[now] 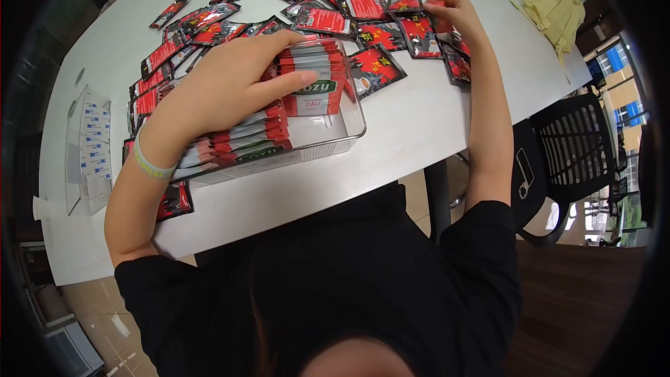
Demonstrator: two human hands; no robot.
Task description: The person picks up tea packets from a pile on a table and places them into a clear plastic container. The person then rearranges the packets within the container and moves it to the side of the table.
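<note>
A clear plastic box (347,141) holds rows of red and silver sachets (314,101) with a green label, standing upright. My left hand (227,84) reaches across the box, its thumb on the front of the right-hand row and its index finger at the back. The other fingertips are hidden. Beyond the box lies a loose spread of red and black sachets (366,7). At the right side of that spread, my right hand (457,17) is closed in a pinch at the end of a red and black sachet (405,4).
A second clear container (87,139) with blue-printed white strips stands at the left of the white table (279,216). A yellow cloth bag (553,10) lies at the far right. A black chair (572,143) stands beside the table's right edge, with a dark phone-like object on its seat.
</note>
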